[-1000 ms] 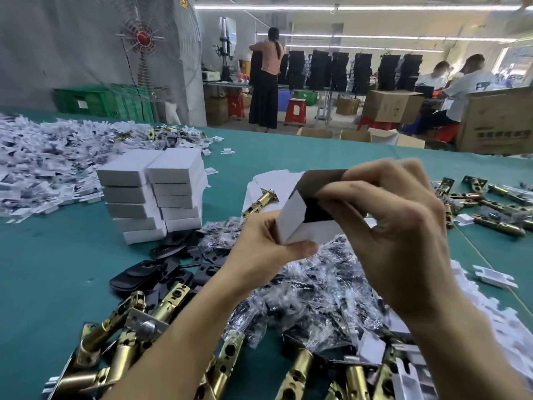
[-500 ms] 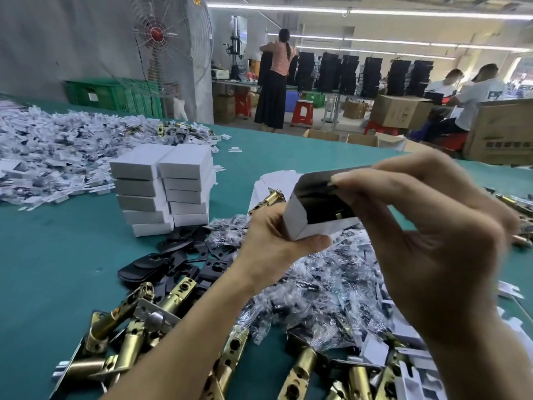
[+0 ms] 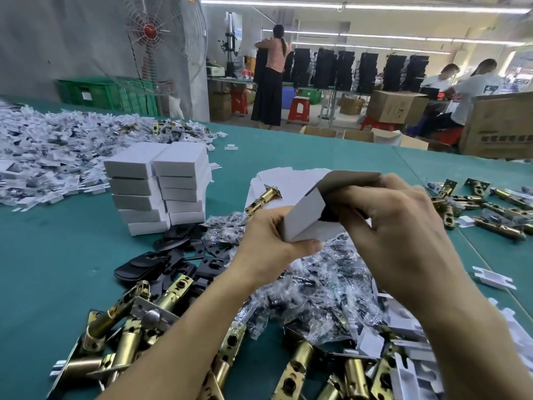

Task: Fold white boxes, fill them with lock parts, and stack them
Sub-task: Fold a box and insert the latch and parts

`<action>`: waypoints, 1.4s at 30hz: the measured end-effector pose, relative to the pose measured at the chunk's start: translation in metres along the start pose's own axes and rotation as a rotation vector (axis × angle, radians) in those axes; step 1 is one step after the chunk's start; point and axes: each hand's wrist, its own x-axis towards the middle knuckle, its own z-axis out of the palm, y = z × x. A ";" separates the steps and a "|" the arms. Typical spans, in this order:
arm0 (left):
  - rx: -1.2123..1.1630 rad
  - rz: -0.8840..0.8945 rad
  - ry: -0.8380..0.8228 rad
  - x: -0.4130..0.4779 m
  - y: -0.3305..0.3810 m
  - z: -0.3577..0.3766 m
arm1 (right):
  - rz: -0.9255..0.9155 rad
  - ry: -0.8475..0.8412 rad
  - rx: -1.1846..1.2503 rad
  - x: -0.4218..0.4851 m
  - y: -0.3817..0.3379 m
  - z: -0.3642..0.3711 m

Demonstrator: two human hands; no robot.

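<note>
The teal table [image 3: 52, 269] fills the view. A heap of clear parts bags [image 3: 323, 293] lies at centre and toward 5 o'clock. Brass latches [image 3: 121, 330] lie at 7 o'clock, and a stack of closed white boxes [image 3: 161, 183] stands at 10 o'clock. Above the bags, the right grip [image 3: 401, 238] has its fingers curled onto the open end of a white box [image 3: 305, 219]. The left grip [image 3: 268, 246] is wrapped round the box's other end, thumb beneath. The box sits between them, at 3 o'clock from the left grip and 9 o'clock from the right.
</note>
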 end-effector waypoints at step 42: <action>-0.168 -0.197 -0.216 -0.002 -0.002 -0.001 | 0.091 0.155 0.228 -0.004 0.023 -0.006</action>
